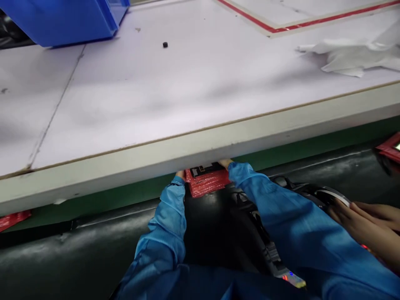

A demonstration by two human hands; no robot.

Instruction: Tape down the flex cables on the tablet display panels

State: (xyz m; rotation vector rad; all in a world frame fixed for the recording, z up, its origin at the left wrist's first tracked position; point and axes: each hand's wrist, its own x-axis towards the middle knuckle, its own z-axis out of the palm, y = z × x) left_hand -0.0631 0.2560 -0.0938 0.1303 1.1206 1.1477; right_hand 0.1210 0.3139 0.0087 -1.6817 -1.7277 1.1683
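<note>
Below the table's front edge, a stack of red bubble-wrap sheets (208,185) has a flat black part (203,168) with silvery patches on top. My left hand (181,174) grips the stack's left side. On the opposite side, my right hand (225,163) holds its right edge. The table edge hides most of my fingers and the stack's far end. Both my arms are in blue sleeves.
The white table (140,100) carries a blue bin (78,23), a small black cylinder (165,44) and crumpled white sheeting (353,56). At right, another person's hands (359,221) touch a dark rounded object. Red wrap (14,220) shows at lower left.
</note>
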